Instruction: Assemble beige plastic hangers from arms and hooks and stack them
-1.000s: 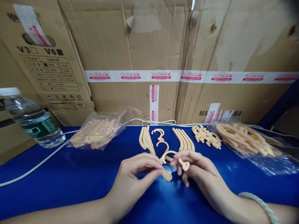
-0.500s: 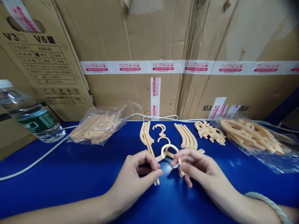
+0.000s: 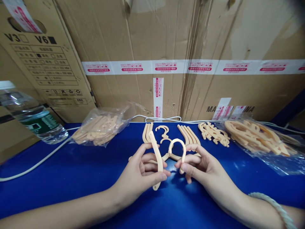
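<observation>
My left hand (image 3: 146, 173) grips a beige plastic hanger arm (image 3: 157, 156) between thumb and fingers, its long side upright and a hole at its lower end. Facing it, my right hand (image 3: 201, 165) pinches a beige hanger hook (image 3: 184, 152) by one end, curve upward. The two pieces are apart. Behind the hands, on the blue table (image 3: 95, 178), lies a hanger (image 3: 175, 156), partly hidden by the held hook and my fingers. Farther back are loose hooks (image 3: 164, 132), with a row of hanger arms (image 3: 145, 133) to their left and another row (image 3: 189, 135) to their right.
A pile of small hooks (image 3: 213, 134) lies at the right, beside a plastic bag of hangers (image 3: 257, 136). At the left are a bag of arms (image 3: 100, 128) and a water bottle (image 3: 35, 117). A white cable (image 3: 47, 160) runs before cardboard boxes (image 3: 133, 38).
My left hand has turned the hanger arm so its broad side faces me. My right hand has turned the hook, so its curve now points up. The hands stay about where they were.
</observation>
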{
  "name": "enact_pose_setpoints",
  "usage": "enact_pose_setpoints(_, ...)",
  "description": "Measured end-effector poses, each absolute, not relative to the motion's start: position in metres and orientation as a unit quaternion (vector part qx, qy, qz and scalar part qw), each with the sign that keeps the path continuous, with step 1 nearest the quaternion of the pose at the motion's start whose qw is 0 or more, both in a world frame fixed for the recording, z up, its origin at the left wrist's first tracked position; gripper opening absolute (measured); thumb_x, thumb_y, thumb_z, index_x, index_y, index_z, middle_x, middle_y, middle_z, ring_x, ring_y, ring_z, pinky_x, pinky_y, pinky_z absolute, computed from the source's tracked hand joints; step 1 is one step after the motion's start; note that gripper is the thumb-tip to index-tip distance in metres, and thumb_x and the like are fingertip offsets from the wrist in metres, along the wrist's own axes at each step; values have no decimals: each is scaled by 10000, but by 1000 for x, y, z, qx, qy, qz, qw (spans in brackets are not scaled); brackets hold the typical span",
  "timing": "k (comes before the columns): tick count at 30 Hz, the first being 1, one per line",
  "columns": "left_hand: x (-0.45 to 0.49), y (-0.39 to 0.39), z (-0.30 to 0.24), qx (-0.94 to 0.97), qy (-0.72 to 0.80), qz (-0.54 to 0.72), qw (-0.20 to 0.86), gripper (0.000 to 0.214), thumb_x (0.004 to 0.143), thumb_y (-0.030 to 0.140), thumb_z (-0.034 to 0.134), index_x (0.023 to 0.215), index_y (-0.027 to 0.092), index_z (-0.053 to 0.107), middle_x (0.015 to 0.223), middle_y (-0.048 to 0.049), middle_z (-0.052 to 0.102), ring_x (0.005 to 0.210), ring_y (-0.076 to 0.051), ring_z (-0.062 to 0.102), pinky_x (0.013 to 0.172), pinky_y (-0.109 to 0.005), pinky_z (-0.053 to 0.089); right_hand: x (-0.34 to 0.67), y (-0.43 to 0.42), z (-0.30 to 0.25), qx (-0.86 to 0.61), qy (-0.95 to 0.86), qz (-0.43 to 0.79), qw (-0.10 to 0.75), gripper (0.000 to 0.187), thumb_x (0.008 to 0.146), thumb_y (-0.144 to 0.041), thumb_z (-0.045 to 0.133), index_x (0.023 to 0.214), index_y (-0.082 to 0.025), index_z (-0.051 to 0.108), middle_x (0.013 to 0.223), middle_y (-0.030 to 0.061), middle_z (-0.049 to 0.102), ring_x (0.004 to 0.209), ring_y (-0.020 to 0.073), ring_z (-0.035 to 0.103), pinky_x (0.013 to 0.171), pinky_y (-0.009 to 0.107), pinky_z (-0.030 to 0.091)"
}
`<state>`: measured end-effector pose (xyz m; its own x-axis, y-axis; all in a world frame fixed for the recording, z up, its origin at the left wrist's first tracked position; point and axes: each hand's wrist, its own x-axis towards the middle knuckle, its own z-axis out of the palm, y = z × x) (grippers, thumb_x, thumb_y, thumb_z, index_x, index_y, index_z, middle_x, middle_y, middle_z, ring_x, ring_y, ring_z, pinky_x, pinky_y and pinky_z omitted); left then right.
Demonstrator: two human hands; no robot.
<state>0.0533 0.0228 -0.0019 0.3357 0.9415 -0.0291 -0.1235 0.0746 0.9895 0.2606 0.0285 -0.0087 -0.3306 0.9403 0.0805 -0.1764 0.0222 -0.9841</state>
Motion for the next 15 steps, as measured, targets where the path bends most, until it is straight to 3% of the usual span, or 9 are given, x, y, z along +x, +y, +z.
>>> enact_pose_setpoints(3, 51, 26, 0, 543, 409, 406, 611, 346, 682, 181, 793, 960, 157, 587, 810, -19, 682, 795, -163, 674, 669, -238, 529, 262, 29, -8, -345, -567, 605, 439, 266, 811, -327, 738, 936, -177, 558, 808, 34, 715, 602, 71, 591, 555, 153, 515)
enact_pose_setpoints(5, 51, 27, 0, 545, 421, 398, 606, 243, 683, 196, 784, 843, 148, 609, 784, -11, 666, 734, -140, 639, 620, -226, 510, 262, 29, -7, -345, -580, 596, 435, 212, 805, -309, 743, 835, -164, 593, 789, 22, 692, 601, 63, 582, 561, 146, 520)
enact_pose_setpoints(11, 52, 26, 0, 549, 397, 395, 620, 329, 643, 187, 803, 728, 179, 486, 684, 38, 608, 608, -110, 564, 588, -245, 491, 262, 29, -4, -339, -590, 590, 435, 211, 800, -310, 750, 779, -165, 598, 726, -8, 641, 571, 59, 583, 560, 152, 525)
enact_pose_setpoints(15, 52, 22, -1, 606, 407, 380, 568, 349, 680, 220, 784, 640, 175, 439, 686, 36, 575, 585, -94, 524, 567, -229, 457, 261, 29, -6, -320, -599, 596, 429, 213, 822, -330, 727, 798, -167, 593, 722, 2, 643, 608, 72, 593, 525, 139, 509)
